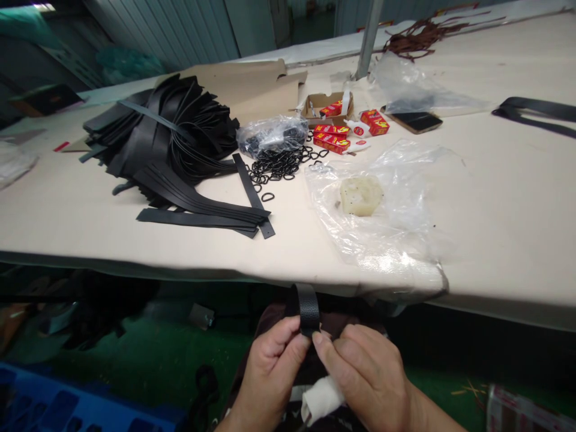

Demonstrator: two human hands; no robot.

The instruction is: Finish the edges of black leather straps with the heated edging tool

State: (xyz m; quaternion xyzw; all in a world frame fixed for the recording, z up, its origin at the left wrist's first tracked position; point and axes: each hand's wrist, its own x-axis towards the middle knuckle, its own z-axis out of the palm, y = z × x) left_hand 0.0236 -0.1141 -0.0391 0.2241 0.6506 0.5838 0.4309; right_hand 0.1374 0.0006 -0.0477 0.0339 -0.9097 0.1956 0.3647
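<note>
A pale table (67, 222) spans the frame from left to right, its near edge crossing below the middle. A heap of black straps (148, 132) occupies its upper left part, with several loose strips lying toward the centre. Right of centre, a crumpled clear plastic sheet (405, 216) lies over the table. At lower centre, in front of the table edge, the right hand (369, 369) and left hand (272, 366) meet, each pinching between thumb and fingers a single black strap (309, 309) that curves upward in a loop. At upper centre sits an open cardboard box (311, 109); to its right lies a phone (418, 122). A yellowish block (360, 197) rests on the plastic sheet. Beneath the right hand, at bottom centre, is a white tubular object (323, 398), its kind unclear. Small red boxes (332, 141) lie near the cardboard box, and black rings (279, 162) are scattered just beside the heap.
</note>
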